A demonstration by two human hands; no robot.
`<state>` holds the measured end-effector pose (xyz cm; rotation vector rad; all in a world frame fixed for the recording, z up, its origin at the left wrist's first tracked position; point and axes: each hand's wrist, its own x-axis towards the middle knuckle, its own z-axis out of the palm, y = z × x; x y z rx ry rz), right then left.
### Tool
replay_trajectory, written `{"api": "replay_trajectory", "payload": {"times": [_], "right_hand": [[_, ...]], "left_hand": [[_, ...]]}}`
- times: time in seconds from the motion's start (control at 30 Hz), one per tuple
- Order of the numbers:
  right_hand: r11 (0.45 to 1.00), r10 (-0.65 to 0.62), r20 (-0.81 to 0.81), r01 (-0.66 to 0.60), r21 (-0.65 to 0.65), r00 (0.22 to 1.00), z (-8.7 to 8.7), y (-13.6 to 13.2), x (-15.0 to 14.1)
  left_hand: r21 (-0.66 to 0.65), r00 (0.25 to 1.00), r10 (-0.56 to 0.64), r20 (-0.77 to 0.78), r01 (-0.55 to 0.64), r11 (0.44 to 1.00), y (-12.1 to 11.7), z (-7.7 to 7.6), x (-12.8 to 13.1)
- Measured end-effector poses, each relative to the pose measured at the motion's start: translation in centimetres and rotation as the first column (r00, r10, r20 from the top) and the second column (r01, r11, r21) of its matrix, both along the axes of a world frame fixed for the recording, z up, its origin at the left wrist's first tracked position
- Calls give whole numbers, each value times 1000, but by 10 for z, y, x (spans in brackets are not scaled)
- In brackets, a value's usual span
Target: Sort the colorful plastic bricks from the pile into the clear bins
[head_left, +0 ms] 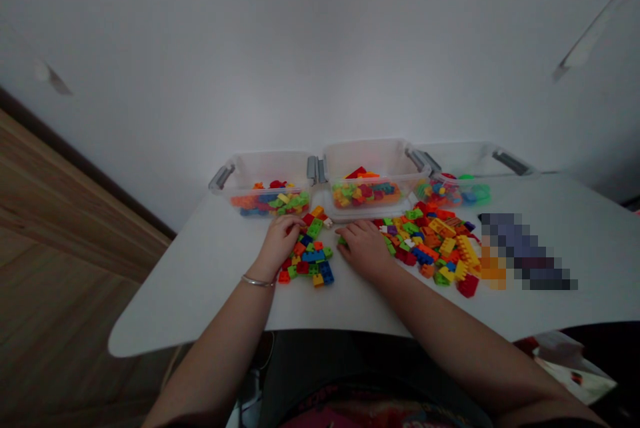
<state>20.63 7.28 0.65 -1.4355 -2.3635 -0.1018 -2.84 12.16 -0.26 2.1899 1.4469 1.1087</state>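
On the left side of the table, my left hand (281, 239), with a bracelet at its wrist, reaches the edge of a small pile of toy bricks (313, 257). Its fingers are bent and closed near a red brick; what lies between them is hidden. My right hand (365, 246) is between this pile and a larger heap of toy bricks (434, 241). Its thumb and fingers close around a green brick (342, 240), only partly visible. The bricks are mixed red, orange, yellow, green and blue.
Behind the hands, a left clear bin (273, 171), a middle clear bin (370, 155) and a right clear bin (465, 158) hold colourful pieces against the wall. A blurred dark object (525, 251) lies right of the heap. The white table (200, 268) has a rounded front-left corner.
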Motion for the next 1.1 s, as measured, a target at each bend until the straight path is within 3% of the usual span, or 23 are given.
{"api": "replay_trajectory", "payload": {"times": [0.23,0.37,0.5,0.57,0.67,0.7,0.83,0.97,1.1], "right_hand": [[1000,-4,-183,6,9,983,0,-1,1],[981,76,-464,16,192,883,7,-4,4],[929,123,-634,137,345,764,31,4,15],[915,93,-704,219,339,704,48,17,25],[875,26,-833,391,286,552,72,48,48],[864,21,-842,414,286,539,79,60,56],[816,-44,-828,498,293,559,100,104,89],[867,-125,-767,445,224,629,106,128,104],[920,-238,-642,380,90,729,104,133,105]], "left_hand": [[-4,1000,2,-9,-2,1000,-1,0,0],[-5,1000,1,-11,-1,1000,-2,1,0],[-6,1000,-1,-10,1,1000,-2,2,0],[-8,1000,0,-14,-1,1000,-2,2,0],[-4,1000,0,-13,0,1000,-2,2,0],[-3,1000,2,-12,-2,1000,-3,3,0],[-12,1000,8,-17,-9,1000,-4,3,1],[-10,1000,7,-17,-7,1000,-4,3,0],[-7,1000,2,-17,-2,1000,-3,2,0]]}}
